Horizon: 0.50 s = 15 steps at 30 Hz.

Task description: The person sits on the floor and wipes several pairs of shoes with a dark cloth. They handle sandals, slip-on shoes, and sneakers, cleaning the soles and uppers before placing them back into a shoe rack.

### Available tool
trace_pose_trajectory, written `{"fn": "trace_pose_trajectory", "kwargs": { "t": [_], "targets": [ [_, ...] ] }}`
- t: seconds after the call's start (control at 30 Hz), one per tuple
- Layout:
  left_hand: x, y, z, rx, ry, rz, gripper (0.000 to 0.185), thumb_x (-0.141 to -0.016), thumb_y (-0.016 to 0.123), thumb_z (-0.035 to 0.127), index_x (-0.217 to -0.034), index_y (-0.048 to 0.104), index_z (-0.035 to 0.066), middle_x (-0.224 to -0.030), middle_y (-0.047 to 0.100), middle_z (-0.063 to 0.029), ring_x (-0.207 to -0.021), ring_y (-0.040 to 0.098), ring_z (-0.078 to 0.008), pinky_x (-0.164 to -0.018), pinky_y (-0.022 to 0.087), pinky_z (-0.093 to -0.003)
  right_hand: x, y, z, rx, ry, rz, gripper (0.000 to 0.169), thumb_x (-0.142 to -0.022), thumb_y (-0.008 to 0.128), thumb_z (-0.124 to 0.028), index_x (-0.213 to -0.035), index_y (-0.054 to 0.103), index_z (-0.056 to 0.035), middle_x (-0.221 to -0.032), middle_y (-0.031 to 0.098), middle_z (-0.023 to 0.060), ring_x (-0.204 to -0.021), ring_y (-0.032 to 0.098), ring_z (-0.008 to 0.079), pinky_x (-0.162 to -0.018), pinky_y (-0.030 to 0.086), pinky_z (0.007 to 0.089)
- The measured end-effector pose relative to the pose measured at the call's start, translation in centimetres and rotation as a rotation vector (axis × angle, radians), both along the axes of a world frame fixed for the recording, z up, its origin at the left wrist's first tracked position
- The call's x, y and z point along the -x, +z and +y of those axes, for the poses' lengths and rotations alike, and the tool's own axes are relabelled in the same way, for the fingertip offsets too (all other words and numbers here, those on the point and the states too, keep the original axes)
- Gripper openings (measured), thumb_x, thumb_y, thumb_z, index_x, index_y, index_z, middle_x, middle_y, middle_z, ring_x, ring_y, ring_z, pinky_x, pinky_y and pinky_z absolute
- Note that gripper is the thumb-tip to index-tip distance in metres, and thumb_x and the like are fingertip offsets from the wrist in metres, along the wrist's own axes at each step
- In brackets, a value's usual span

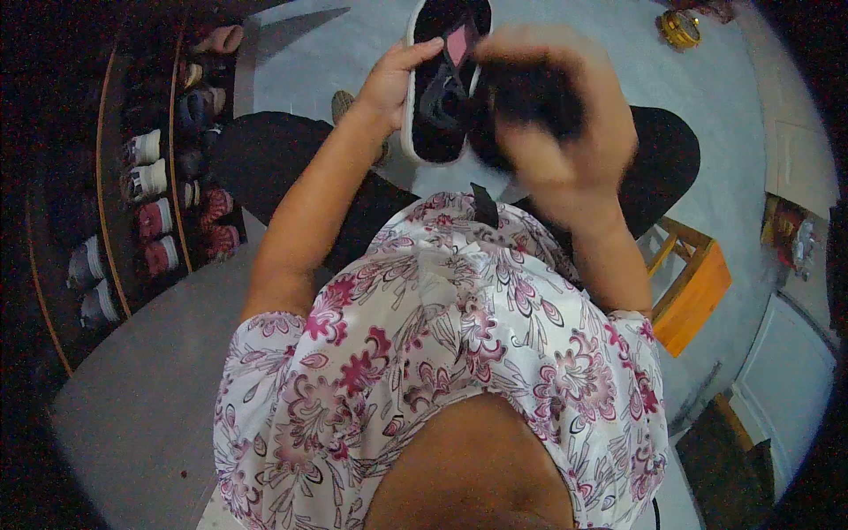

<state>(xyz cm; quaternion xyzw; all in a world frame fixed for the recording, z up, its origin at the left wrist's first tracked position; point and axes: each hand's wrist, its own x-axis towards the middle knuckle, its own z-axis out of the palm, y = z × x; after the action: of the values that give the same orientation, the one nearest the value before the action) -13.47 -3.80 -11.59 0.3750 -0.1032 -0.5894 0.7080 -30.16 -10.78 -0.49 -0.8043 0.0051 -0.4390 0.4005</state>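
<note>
A black shoe [440,136] with a white sole rim and a pink patch inside is held upright over the lap, its opening facing up. My left hand [391,83] grips its left side, the thumb over the rim. On the right, my right hand [596,119] is blurred by motion and curls around a dark object [536,93] close beside the shoe. Blur hides what that object is and whether it touches the shoe.
Shoes [149,179] stand on dark shelves [109,218] at the left. An orange-brown wooden stool [695,291] is by the right knee. Farther off on the grey floor [715,159] sits a round gold-coloured container [680,30]. A white panel [785,377] is at the lower right.
</note>
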Motion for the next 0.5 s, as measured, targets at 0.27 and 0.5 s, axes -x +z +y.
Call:
{"fn": "trace_pose_trajectory", "kwargs": {
  "t": [0.27, 0.5],
  "targets": [
    [0.3, 0.2, -0.4, 0.051, -0.004, -0.054, 0.038, -0.09, 0.049, 0.035, -0.112, 0.056, 0.004, -0.099, 0.064, -0.0115, -0.084, 0.065, -0.0248, -0.077, 0.053, -0.0394, -6.3, -9.1, -4.5, 0.183, -0.506, 0.205, 0.027, -0.067, 0.057, 0.003, -0.092, 0.056, -0.0045, -0.093, 0.06, 0.013, -0.086, 0.058, 0.031, -0.077, 0.046, 0.0352],
    [-0.8, -1.2, 0.1, 0.0, 0.098, -0.059, 0.042, -0.09, 0.046, 0.041, -0.115, 0.055, 0.009, -0.103, 0.063, -0.0094, -0.086, 0.063, -0.0242, -0.078, 0.052, -0.0392, -3.0, -8.5, -0.3, -0.37, -0.018, 0.435, 0.027, -0.068, 0.054, 0.0, -0.094, 0.055, -0.0068, -0.077, 0.056, 0.0162, -0.073, 0.057, 0.0336, -0.067, 0.046, 0.0401]
  ]
}}
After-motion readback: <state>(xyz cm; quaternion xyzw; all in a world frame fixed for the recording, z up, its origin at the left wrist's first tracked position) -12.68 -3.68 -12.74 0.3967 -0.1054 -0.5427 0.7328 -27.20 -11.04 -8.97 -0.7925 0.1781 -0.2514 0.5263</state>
